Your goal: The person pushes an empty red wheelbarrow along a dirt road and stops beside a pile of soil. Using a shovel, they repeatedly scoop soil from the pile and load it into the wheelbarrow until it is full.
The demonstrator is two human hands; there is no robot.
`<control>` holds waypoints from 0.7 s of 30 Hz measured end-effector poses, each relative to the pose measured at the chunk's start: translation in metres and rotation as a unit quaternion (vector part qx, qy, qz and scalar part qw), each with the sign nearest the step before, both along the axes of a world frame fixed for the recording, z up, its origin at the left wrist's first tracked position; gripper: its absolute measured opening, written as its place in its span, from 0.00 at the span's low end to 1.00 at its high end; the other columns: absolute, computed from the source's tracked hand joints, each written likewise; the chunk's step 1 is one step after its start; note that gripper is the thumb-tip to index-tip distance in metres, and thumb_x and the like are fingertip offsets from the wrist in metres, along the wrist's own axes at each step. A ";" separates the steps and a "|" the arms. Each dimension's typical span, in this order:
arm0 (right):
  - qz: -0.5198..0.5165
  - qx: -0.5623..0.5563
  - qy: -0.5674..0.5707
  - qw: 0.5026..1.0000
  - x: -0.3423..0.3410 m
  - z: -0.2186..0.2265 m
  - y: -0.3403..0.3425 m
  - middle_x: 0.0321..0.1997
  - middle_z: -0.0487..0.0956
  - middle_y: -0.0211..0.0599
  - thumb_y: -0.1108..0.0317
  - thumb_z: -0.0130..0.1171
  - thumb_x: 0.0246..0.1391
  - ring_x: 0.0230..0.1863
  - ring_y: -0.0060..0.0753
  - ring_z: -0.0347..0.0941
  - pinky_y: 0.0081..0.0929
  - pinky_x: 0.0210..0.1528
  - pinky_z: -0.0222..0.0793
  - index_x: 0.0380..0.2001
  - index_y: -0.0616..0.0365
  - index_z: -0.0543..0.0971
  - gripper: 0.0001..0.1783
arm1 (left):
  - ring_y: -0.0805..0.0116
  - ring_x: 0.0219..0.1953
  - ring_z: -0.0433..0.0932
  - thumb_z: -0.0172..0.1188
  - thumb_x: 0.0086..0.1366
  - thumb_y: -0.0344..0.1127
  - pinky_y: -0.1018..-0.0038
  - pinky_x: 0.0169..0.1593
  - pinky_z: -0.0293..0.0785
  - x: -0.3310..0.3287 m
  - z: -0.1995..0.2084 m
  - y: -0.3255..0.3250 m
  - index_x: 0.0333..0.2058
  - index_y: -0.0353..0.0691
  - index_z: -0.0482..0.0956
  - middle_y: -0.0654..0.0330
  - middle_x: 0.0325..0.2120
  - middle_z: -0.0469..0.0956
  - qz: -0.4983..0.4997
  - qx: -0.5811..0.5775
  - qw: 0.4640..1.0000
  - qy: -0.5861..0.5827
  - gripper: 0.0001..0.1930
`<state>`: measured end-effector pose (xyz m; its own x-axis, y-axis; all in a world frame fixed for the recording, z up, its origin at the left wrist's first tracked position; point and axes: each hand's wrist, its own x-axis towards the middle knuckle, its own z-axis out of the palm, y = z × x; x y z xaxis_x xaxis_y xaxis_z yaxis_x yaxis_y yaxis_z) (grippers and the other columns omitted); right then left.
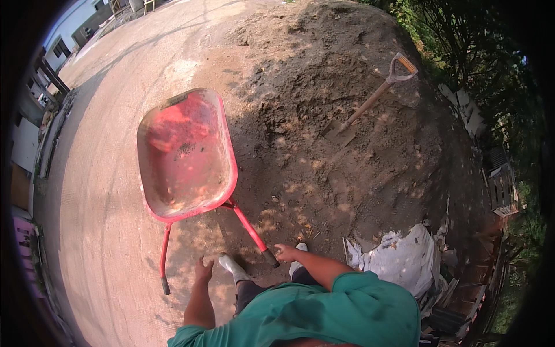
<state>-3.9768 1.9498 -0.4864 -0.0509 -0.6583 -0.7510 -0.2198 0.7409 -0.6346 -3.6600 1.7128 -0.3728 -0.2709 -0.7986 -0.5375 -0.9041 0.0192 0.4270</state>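
Observation:
A red wheelbarrow (199, 168) stands in front of me, its tray holding only a few dark crumbs and some dried dirt. Its two red handles point back toward me and end in black grips. Close to the right handle's black grip (270, 258) is my right hand (285, 253), fingers loosely apart; whether it touches the grip is hard to tell. My left hand (204, 270) hangs in the air with its fingers spread, to the right of the left handle's grip (165, 285) and away from it. Neither hand holds anything.
A large heap of dark soil (370, 168) rises at the right, with a shovel (367, 104) stuck in it. White sacks (404, 257) lie near my right side, and a slatted crate (502, 191) sits beyond. Pale packed ground (110, 191) stretches left toward buildings.

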 end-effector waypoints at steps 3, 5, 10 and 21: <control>-0.002 -0.017 0.015 1.000 -0.071 0.055 0.028 0.53 0.73 0.48 0.61 0.63 0.42 0.51 0.41 0.71 0.33 0.50 0.67 0.59 0.51 0.64 0.38 | 0.49 0.57 0.65 0.59 0.55 0.55 0.62 0.57 0.62 -0.061 0.008 0.046 0.55 0.38 0.66 0.43 0.53 0.67 -0.078 0.120 0.990 0.010 0.35; -0.051 -0.033 0.088 0.994 -0.130 0.061 0.078 0.51 0.74 0.48 0.61 0.64 0.42 0.50 0.41 0.72 0.34 0.50 0.68 0.56 0.52 0.68 0.35 | 0.52 0.55 0.68 0.60 0.55 0.57 0.64 0.56 0.64 -0.096 0.007 0.062 0.54 0.38 0.68 0.44 0.51 0.71 -0.114 0.208 0.969 0.064 0.34; -0.183 0.160 0.235 0.941 -0.241 0.065 0.217 0.44 0.76 0.46 0.62 0.56 0.50 0.47 0.45 0.72 0.38 0.45 0.69 0.50 0.58 0.71 0.24 | 0.56 0.50 0.73 0.60 0.54 0.58 0.66 0.53 0.67 -0.119 0.017 0.075 0.50 0.40 0.73 0.48 0.45 0.76 -0.140 0.189 0.970 0.064 0.31; -0.078 0.163 0.114 0.977 -0.209 0.102 0.243 0.29 0.77 0.35 0.60 0.58 0.50 0.27 0.34 0.74 0.33 0.26 0.70 0.37 0.57 0.77 0.15 | 0.49 0.50 0.72 0.53 0.58 0.55 0.61 0.52 0.68 -0.015 -0.027 0.092 0.45 0.36 0.76 0.45 0.46 0.74 0.049 0.152 0.987 0.012 0.27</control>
